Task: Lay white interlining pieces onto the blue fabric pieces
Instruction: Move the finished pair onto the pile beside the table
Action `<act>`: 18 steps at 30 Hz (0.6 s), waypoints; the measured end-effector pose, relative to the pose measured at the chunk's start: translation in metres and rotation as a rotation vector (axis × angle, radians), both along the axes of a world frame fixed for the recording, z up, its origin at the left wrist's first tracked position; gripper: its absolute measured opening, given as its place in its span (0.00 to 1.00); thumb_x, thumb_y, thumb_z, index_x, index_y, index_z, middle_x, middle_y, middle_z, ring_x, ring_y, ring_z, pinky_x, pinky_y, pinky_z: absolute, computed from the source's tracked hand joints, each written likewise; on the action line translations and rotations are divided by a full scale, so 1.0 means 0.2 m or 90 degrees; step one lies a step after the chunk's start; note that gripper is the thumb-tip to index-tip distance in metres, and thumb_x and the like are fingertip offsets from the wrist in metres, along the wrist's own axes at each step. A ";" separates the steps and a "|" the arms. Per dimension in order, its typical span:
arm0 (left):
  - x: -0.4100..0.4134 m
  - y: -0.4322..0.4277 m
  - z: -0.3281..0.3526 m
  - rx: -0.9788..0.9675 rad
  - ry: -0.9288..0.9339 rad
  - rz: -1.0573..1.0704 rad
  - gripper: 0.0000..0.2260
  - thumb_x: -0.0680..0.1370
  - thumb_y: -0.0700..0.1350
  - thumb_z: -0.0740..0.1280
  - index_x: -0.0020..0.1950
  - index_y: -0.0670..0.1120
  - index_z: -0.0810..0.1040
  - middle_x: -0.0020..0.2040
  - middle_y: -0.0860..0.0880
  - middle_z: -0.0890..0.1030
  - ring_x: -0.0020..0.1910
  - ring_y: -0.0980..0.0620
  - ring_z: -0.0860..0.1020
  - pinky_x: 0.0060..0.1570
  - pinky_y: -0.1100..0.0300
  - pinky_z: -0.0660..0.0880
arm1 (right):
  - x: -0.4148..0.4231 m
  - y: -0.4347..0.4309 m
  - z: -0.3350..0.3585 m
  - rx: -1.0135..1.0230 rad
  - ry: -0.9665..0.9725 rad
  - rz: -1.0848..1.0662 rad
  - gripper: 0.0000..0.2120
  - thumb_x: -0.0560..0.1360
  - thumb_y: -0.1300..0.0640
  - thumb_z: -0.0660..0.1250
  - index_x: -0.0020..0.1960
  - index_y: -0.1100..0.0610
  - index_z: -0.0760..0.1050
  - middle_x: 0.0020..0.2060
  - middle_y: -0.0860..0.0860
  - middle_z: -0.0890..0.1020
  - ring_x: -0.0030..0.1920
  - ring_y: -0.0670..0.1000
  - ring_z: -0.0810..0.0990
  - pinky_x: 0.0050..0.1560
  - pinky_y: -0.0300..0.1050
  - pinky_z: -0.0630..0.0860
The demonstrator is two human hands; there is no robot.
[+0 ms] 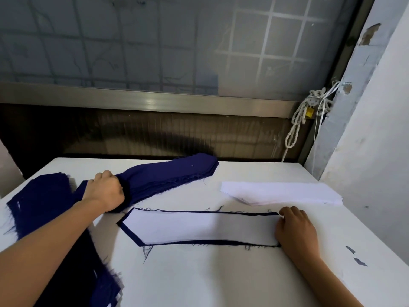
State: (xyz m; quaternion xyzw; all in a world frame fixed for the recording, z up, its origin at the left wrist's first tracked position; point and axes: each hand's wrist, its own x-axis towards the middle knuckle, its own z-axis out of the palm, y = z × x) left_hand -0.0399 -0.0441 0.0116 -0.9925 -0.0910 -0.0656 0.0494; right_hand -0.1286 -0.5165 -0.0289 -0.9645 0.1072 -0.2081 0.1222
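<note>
Left hand [106, 191] gripped the blue fabric stack [177, 173]. Right hand [295, 229], fingers curled, touched the end of the white interlining piece [199, 227], which lay on a blue piece [131, 233]. Couldn't tell if it was gripping.

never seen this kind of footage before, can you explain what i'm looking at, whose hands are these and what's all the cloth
There is no machine here: one camera worn on a person's head looks forward and down at their own two bare hands over a white table. The left hand grips a stack of blue fabric pieces. In the middle lies one blue fabric piece with a white interlining piece laid on it, blue showing round its edge. The right hand rests bent fingers on its right end; whether they pinch it is unclear. Behind is a stack of white interlining.
</note>
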 end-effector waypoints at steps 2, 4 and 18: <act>-0.01 0.02 0.00 -0.050 0.005 -0.021 0.13 0.81 0.48 0.61 0.61 0.46 0.79 0.63 0.44 0.73 0.62 0.43 0.72 0.62 0.50 0.70 | 0.00 0.00 0.00 -0.003 0.002 0.002 0.07 0.71 0.65 0.64 0.47 0.62 0.77 0.43 0.57 0.79 0.48 0.60 0.75 0.44 0.53 0.74; -0.01 0.04 0.01 -0.065 0.006 -0.030 0.12 0.81 0.50 0.62 0.59 0.48 0.81 0.63 0.46 0.74 0.60 0.45 0.74 0.62 0.50 0.71 | -0.01 0.00 0.00 -0.004 -0.001 0.005 0.06 0.71 0.65 0.64 0.47 0.62 0.77 0.42 0.57 0.79 0.48 0.61 0.75 0.44 0.53 0.74; -0.02 0.17 0.06 -0.141 -0.030 -0.058 0.11 0.77 0.57 0.70 0.37 0.55 0.78 0.46 0.53 0.78 0.43 0.54 0.76 0.46 0.55 0.74 | 0.00 0.00 0.00 -0.003 0.000 0.010 0.04 0.71 0.64 0.64 0.45 0.62 0.77 0.41 0.56 0.78 0.47 0.59 0.75 0.43 0.52 0.73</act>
